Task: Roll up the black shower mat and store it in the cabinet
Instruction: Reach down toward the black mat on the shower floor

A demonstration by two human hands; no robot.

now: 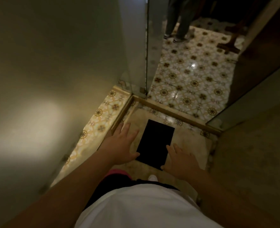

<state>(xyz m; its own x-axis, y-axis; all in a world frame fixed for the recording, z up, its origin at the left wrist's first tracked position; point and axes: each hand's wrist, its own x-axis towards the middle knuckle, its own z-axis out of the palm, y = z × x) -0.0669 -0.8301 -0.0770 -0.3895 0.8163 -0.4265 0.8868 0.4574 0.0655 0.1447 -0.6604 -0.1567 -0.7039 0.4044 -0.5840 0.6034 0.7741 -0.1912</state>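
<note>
The left hand (pixel 119 143) is spread, fingers apart, and appears beside the left long edge of the black shower mat (pixel 155 143); its thumb seems to touch the near left corner, but the dim light does not let me be sure. The right hand (pixel 182 160) is also spread and holds nothing, with its thumb at the near right corner of the mat. Whether the palms are above the floor or resting on it, I cannot tell. The mat lies flat and unrolled on the beige shower floor (pixel 193 145), inside a raised tiled curb (pixel 182 114). A white shirt (pixel 144 208) hides the person's legs; only one white shoe tip (pixel 152 177) shows. Beyond the glass panel (pixel 146 46), another person's legs (pixel 178 18) are cut off by the top edge.
</note>
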